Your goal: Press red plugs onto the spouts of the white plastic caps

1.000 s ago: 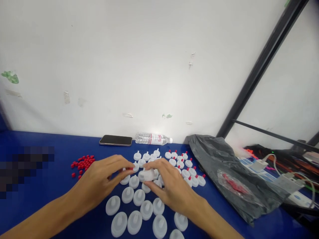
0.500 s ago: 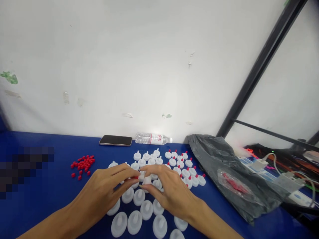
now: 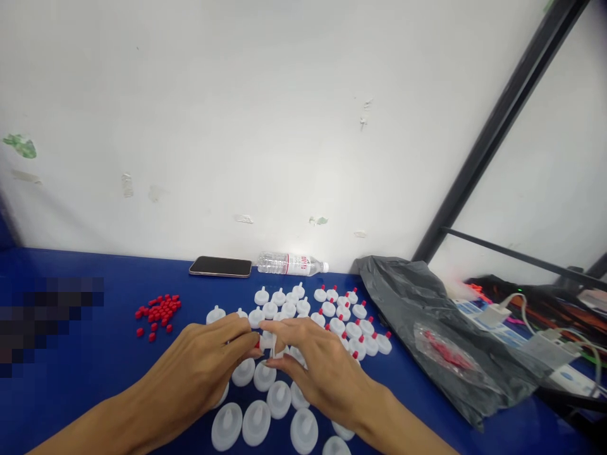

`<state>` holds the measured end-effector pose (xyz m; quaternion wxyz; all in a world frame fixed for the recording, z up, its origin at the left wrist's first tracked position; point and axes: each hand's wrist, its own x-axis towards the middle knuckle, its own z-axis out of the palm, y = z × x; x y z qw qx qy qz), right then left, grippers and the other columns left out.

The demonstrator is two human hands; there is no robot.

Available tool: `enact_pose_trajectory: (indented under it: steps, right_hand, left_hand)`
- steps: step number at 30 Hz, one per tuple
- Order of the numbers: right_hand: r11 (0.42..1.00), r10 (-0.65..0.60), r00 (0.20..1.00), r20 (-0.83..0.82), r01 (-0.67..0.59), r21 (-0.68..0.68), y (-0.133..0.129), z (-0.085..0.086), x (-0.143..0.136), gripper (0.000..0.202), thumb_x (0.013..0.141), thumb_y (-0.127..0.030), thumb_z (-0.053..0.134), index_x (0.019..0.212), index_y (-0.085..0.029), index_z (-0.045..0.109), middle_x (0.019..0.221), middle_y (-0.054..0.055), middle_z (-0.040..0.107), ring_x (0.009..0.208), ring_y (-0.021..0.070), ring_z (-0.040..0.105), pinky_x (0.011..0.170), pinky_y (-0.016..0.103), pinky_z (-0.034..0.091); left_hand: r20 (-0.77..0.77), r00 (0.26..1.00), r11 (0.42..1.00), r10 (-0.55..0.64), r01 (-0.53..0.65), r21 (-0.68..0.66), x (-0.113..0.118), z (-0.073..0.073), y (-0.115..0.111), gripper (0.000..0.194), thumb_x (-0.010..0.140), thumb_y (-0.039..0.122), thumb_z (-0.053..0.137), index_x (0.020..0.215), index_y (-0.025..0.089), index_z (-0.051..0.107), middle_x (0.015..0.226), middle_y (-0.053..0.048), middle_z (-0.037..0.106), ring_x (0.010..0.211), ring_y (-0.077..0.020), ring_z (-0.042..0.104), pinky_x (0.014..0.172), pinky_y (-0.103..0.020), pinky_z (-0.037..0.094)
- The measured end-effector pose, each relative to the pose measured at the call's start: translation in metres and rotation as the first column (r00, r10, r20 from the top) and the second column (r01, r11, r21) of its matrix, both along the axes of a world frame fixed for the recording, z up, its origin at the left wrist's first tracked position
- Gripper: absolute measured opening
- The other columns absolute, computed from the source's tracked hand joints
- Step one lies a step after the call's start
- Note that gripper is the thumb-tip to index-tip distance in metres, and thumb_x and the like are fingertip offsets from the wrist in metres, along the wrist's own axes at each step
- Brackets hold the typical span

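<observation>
My left hand [image 3: 203, 357], fingers closed in a pinch, holds a small red cap [image 3: 257, 345]. Facing it, my right hand [image 3: 327, 363] grips a white nozzle lid [image 3: 268, 341] between thumb and fingers, its tip turned toward the red cap. The fingers partly cover both pieces, so whether they touch is hard to see. Around and below the hands stand several white nozzle lids [image 3: 279, 399] with bare tips. To the right is a group of white lids with red tips [image 3: 353, 328]. Loose red caps [image 3: 159, 311] lie in a pile at the left.
A phone [image 3: 220, 266] and a clear plastic bottle [image 3: 293, 264] lie along the wall. On the right a dark grey plastic bag [image 3: 403, 303] carries a clear packet of red pieces [image 3: 446, 347]. Beyond it are a power strip with plugs and cables [image 3: 545, 347].
My left fingers have curled and turned around the red cap. The white lid in my right hand has shifted slightly left, nearer the cap. The other pieces lie as before.
</observation>
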<state>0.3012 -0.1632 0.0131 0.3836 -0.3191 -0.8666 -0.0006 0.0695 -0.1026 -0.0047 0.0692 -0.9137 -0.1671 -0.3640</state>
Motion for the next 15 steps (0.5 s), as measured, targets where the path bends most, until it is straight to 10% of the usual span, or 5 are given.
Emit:
enact_pose_trajectory:
  steps: [10, 15]
  right_hand:
    - [0.983, -0.177, 0.983, 0.048, 0.179, -0.031, 0.009, 0.011, 0.011, 0.044, 0.106, -0.022, 0.054, 0.149, -0.02, 0.047, 0.136, 0.012, 0.069, 0.125, 0.0237, 0.067, 0.106, 0.039, 0.057]
    - [0.877, -0.48, 0.874, -0.072, 0.48, -0.023, 0.029, 0.019, 0.048, 0.013, 0.102, -0.022, 0.058, 0.107, -0.024, 0.071, 0.123, 0.007, 0.071, 0.114, 0.0229, 0.07, 0.099, 0.037, 0.057]
  left_hand:
    - [-0.041, 0.983, 0.984, 0.176, -0.177, -0.002, -0.003, 0.017, 0.015, 0.022, 0.108, 0.032, 0.045, 0.11, 0.023, 0.065, 0.091, -0.002, 0.071, 0.083, -0.0194, 0.063, 0.064, -0.031, 0.044]
    - [-0.137, 0.838, 0.848, 0.528, -0.527, 0.044, -0.035, 0.025, 0.051, 0.041, 0.107, 0.037, 0.034, 0.111, 0.02, 0.072, 0.109, -0.011, 0.075, 0.106, -0.0298, 0.066, 0.067, -0.037, 0.051]
